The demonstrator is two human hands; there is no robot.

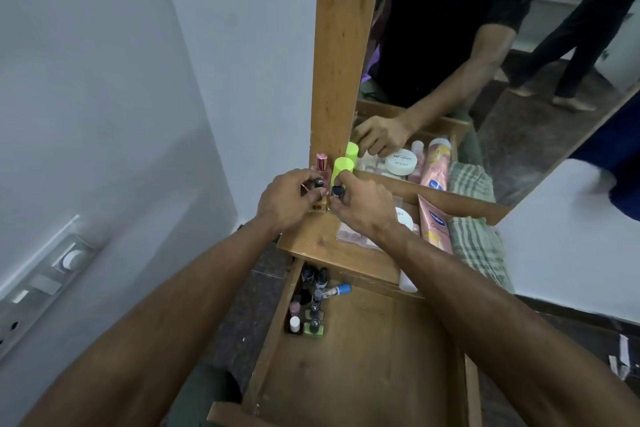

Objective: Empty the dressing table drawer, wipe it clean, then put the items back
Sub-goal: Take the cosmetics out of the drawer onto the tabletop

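Note:
The wooden drawer is pulled out below me, with several small nail polish bottles and a blue-capped tube clustered in its far left corner. Both hands are up on the dressing table top. My left hand pinches a small black-capped bottle. My right hand grips another black-capped bottle. Just behind them stand a pink perfume bottle and a lime green container.
On the table top to the right lie a white round jar, a pink lotion tube, a flat packet and a checked green cloth. A mirror stands behind; a wall with a switch panel is left.

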